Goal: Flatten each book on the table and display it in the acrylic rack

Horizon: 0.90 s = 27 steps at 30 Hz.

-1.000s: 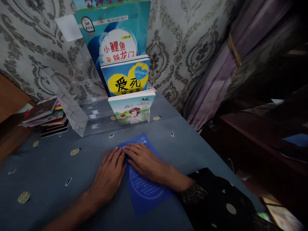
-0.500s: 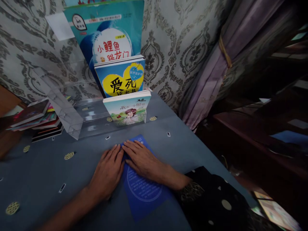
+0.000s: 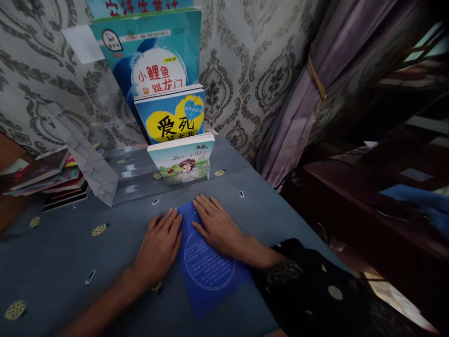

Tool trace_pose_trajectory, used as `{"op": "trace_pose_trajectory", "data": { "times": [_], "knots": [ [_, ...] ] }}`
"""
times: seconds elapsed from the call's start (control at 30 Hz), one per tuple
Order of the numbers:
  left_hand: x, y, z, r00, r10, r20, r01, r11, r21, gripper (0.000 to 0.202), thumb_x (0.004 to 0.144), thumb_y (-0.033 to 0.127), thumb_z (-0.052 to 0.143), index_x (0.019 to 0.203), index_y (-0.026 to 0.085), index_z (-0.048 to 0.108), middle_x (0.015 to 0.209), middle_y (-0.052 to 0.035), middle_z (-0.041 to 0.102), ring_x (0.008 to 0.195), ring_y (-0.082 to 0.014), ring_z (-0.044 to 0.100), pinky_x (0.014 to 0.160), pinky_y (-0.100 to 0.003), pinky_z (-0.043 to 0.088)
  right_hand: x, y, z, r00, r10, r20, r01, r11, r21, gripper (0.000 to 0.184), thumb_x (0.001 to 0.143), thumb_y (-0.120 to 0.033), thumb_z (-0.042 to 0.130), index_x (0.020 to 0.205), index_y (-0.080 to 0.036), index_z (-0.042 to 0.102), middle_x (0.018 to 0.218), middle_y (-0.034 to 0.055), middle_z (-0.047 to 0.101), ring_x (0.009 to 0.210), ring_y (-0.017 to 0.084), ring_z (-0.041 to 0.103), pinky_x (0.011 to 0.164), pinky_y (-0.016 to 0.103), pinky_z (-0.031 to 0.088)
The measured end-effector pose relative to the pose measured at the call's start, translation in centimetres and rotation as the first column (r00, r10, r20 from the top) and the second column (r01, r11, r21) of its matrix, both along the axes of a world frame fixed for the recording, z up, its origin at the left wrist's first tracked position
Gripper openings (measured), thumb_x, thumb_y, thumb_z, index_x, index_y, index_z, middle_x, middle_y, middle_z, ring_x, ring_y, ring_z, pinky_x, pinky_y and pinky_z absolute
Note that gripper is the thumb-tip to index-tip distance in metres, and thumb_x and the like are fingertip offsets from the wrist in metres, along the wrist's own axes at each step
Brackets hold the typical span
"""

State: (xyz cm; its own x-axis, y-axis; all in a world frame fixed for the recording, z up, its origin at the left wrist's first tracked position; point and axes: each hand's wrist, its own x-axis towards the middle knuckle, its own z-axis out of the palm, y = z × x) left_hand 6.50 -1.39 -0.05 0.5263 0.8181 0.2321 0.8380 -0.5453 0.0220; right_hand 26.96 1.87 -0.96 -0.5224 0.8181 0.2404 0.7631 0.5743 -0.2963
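Observation:
A thin dark blue booklet with a white circle printed on it lies flat on the grey-blue tablecloth. My left hand rests flat along its left edge, fingers stretched out. Over the booklet's upper right part lies my right hand, palm down with the fingers spread. Neither hand grips anything. Just beyond the hands a clear acrylic stepped rack holds three children's books one above another: a small one with a girl, a blue one with a yellow heart, and a larger teal one.
A stack of books lies at the far left beside the rack. Patterned wallpaper backs the table, and a purple curtain hangs at the right. Dark wooden furniture stands past the table's right edge. Black dotted fabric covers the near right.
My right hand has slid to the right, away from my left hand, baring the booklet's top middle. The left hand has stayed nearly in place. The view has shifted slightly.

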Motion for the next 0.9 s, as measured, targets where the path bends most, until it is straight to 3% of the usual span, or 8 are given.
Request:
{"op": "trace_pose_trajectory", "data": {
  "times": [0.13,0.33,0.6,0.73,0.9],
  "knots": [
    [-0.2,0.1,-0.1,0.999,-0.005,0.032,0.006,1.0,-0.018,0.04,0.101,0.025,0.035,0.135,0.013,0.052,0.143,-0.0165,0.054,0.133,-0.0291,0.051,0.111,-0.054,0.036,1.4,0.3,-0.3,0.994,0.018,-0.107,-0.02,1.0,-0.016,0.049,0.099,-0.031,0.044,0.143,-0.009,0.045,0.147,0.0213,0.049,0.142,0.03,0.039,0.115,0.056,0.035],
    [-0.3,1.3,0.3,0.995,-0.101,0.026,0.103,0.989,-0.109,0.047,0.104,0.036,0.032,0.144,0.014,0.044,0.151,-0.0145,0.045,0.142,-0.0257,0.04,0.117,-0.053,0.028,3.5,1.3,0.8,0.963,0.062,-0.263,-0.109,0.98,-0.169,0.049,0.103,-0.034,0.033,0.149,-0.017,0.036,0.143,0.0142,0.055,0.135,0.023,0.049,0.112,0.049,0.04],
    [2.0,3.8,1.1,0.94,-0.34,0.004,0.326,0.897,-0.297,0.066,0.102,0.054,0.032,0.156,0.019,0.019,0.161,-0.0123,0.025,0.15,-0.0242,0.017,0.121,-0.052,0.014,4.4,2.3,1.3,0.932,0.078,-0.353,-0.172,0.954,-0.244,0.049,0.104,-0.037,0.03,0.15,-0.019,0.032,0.14,0.0117,0.059,0.133,0.022,0.051,0.112,0.048,0.039],
    [3.4,3.5,1.2,0.912,-0.411,0.0,0.392,0.87,-0.299,0.068,0.101,0.057,0.031,0.156,0.019,0.018,0.161,-0.0129,0.026,0.15,-0.024,0.019,0.122,-0.05,0.011,4.5,2.4,1.5,0.925,0.091,-0.369,-0.198,0.944,-0.264,0.05,0.104,-0.036,0.03,0.149,-0.015,0.034,0.14,0.013,0.058,0.133,0.022,0.05,0.112,0.046,0.037],
    [4.6,2.4,1.4,0.882,-0.471,0.008,0.448,0.834,-0.321,0.064,0.102,0.056,0.03,0.155,0.02,0.024,0.159,-0.0108,0.033,0.149,-0.0227,0.024,0.122,-0.049,0.007,4.5,2.2,1.8,0.932,0.109,-0.346,-0.204,0.946,-0.253,0.047,0.104,-0.037,0.032,0.147,-0.017,0.039,0.144,0.0112,0.055,0.134,0.023,0.049,0.112,0.046,0.037]
  ]
}}
